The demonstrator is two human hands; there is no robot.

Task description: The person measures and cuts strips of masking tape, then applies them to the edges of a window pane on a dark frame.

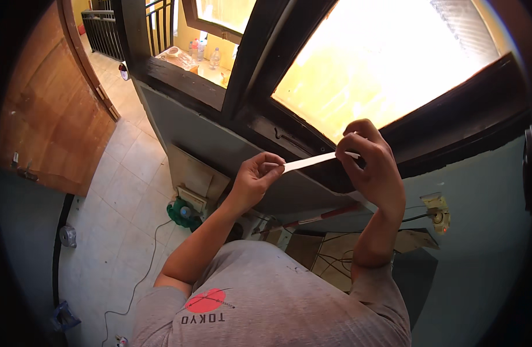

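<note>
White strip spans both hands, contents of distant bottles unclear.

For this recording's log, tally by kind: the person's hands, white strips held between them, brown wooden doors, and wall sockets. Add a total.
Hands: 2 (left hand, right hand)
White strip: 1, held at both ends
Brown wooden door: 1, at the left
Wall socket: 1, at the right with a cable running to it
Total: 5

strip partly hidden, door cut off
</note>
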